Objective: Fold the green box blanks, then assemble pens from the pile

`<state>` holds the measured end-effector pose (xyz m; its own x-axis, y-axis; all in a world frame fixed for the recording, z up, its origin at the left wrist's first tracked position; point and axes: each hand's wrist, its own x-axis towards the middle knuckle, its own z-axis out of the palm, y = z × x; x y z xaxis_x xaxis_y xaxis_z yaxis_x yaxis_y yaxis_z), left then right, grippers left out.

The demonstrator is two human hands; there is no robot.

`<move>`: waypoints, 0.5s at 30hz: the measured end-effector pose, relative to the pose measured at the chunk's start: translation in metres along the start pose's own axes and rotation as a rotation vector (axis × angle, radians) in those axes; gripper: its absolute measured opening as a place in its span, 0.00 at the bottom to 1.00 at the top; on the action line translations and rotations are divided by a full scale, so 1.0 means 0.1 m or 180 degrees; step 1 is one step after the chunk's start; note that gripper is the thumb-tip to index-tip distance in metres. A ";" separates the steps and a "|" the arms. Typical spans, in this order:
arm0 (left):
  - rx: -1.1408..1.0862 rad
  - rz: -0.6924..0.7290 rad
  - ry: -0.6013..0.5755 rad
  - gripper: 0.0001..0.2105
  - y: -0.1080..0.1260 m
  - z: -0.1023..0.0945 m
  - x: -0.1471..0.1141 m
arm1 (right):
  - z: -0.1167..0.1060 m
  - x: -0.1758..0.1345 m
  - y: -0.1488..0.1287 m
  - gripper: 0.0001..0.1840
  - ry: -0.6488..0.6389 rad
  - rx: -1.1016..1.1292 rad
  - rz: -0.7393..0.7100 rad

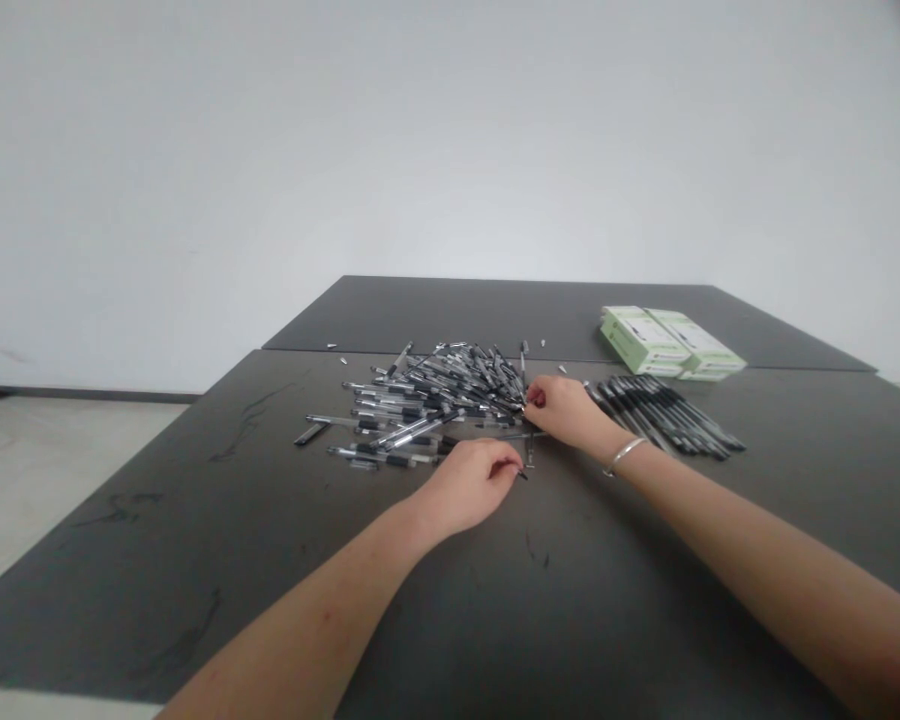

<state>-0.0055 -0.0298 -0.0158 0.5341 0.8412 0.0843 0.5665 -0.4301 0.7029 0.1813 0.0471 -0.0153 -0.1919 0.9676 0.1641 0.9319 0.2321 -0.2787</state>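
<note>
A loose heap of clear-barrelled pens with black grips (450, 380) lies on the dark table. My left hand (472, 485) is at the heap's near right side, thumb and fingers pinched together. From them pokes a small dark-ended pen piece (523, 474); my palm hides the rest. My right hand (566, 410), a silver bangle at its wrist, is closed at the heap's right edge. What its fingertips hold, if anything, I cannot make out. A pen lies across the gap between my hands. Right of my right hand, several pens (664, 412) lie side by side in a row.
Two green and white boxes (645, 345) stand together at the back right. Small pale bits (562, 369) are scattered behind the heap. A short dark piece (311, 433) lies at its left. A seam crosses the black table (217, 540), with a white wall behind.
</note>
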 end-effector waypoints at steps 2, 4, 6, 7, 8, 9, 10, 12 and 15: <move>0.0000 -0.0005 -0.0003 0.12 0.00 0.00 0.00 | 0.00 0.02 0.01 0.08 -0.0006 0.0004 0.0087; -0.0002 -0.0009 -0.0010 0.12 0.00 0.00 0.00 | 0.00 0.03 0.03 0.10 -0.0004 0.0043 0.0176; -0.0001 -0.0002 -0.0020 0.12 0.00 -0.01 0.00 | 0.00 0.03 0.05 0.13 -0.0008 0.0118 0.0258; 0.0003 0.0007 -0.0028 0.12 -0.01 -0.01 0.00 | -0.01 0.03 0.06 0.13 -0.0015 0.0169 0.0298; 0.0008 0.0018 -0.0031 0.12 -0.01 -0.01 0.00 | -0.01 0.03 0.07 0.14 -0.0025 0.0225 0.0338; 0.0016 0.0026 -0.0032 0.12 -0.01 -0.01 0.00 | -0.02 0.02 0.08 0.14 -0.0035 0.0287 0.0379; 0.0025 0.0032 -0.0031 0.12 -0.01 -0.01 0.01 | -0.03 0.02 0.09 0.15 -0.0045 0.0351 0.0420; 0.0031 0.0039 -0.0029 0.12 -0.01 0.00 0.01 | -0.03 0.01 0.11 0.16 -0.0055 0.0486 0.0502; 0.0012 0.0027 -0.0024 0.12 -0.02 0.00 0.01 | -0.04 0.02 0.13 0.13 -0.0029 0.0714 0.0601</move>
<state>-0.0061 -0.0285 -0.0169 0.5436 0.8350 0.0850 0.5642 -0.4385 0.6995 0.1941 0.0513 -0.0152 -0.0252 0.9964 0.0812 0.8603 0.0631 -0.5059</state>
